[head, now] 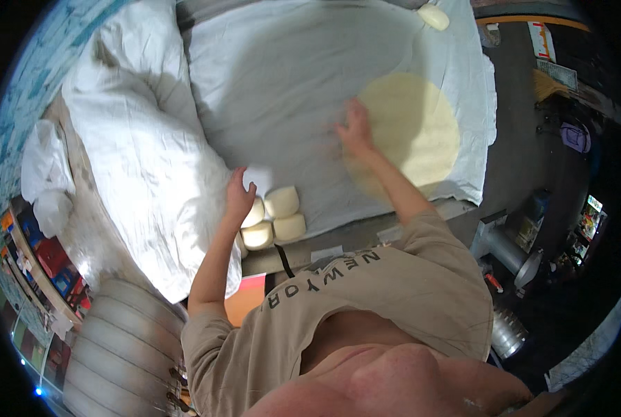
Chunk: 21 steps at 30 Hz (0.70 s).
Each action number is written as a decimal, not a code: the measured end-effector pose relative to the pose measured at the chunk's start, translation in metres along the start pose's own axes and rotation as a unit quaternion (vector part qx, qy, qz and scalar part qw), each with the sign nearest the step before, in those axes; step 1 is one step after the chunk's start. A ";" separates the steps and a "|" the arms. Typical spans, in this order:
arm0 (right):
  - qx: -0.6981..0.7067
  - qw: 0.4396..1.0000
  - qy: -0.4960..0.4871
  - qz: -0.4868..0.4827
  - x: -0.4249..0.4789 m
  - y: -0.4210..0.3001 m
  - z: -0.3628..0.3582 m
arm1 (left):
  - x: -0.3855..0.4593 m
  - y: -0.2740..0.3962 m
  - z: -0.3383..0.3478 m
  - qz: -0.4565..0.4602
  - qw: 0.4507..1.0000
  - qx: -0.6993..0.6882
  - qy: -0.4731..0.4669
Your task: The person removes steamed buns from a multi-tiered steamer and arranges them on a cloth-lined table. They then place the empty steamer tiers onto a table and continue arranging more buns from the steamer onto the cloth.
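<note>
My left hand [239, 199] is at the edge of the bunched white cloth [149, 156], its thumb apart from the fingers and nothing seen in it. Right beside it sit several pale dough pieces [282, 202], grouped at the near edge of the table and partly hidden by the hand. Farther right, my right hand [356, 127] is blurred, with fingers spread, over the left edge of a thin round dough sheet [430, 130]. That sheet lies flat on a pale cloth [289, 104]; my forearm covers part of it.
One more dough piece [433, 17] rests at the far right corner. A large ribbed pale object [125, 349] stands at lower left, near shelves [42, 260] and a plastic bag [44, 161]. At right, a broom [548, 86] and a metal pipe-like object [503, 247] are beyond the table.
</note>
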State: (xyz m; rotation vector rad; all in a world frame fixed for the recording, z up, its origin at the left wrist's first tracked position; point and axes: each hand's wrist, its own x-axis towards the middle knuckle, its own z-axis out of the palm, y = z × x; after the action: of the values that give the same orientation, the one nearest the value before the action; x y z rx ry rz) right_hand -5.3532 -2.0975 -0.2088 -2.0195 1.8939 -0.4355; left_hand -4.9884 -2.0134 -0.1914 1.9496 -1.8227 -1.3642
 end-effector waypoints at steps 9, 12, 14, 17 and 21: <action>-0.162 0.950 0.199 0.178 0.260 0.272 -0.113 | 0.161 0.078 -0.001 -0.202 0.937 0.275 0.073; -0.268 0.953 0.118 0.076 0.306 0.328 -0.118 | 0.164 0.065 0.002 -0.205 0.923 0.312 0.091; -0.341 0.931 0.106 0.077 0.304 0.395 -0.142 | 0.174 0.067 0.006 -0.180 0.924 0.325 0.088; -0.341 0.912 0.040 0.224 0.314 0.387 -0.122 | 0.175 0.071 -0.001 -0.208 0.915 0.338 0.078; -0.372 0.854 0.030 0.364 0.312 0.329 -0.142 | 0.163 0.068 -0.005 -0.230 0.916 0.319 0.083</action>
State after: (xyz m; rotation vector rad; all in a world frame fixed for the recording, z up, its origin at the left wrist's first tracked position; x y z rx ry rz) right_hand -5.6897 -2.4318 -0.2300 -1.4024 2.9527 0.5219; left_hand -5.0584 -2.1718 -0.2263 2.8613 -1.9634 -0.6674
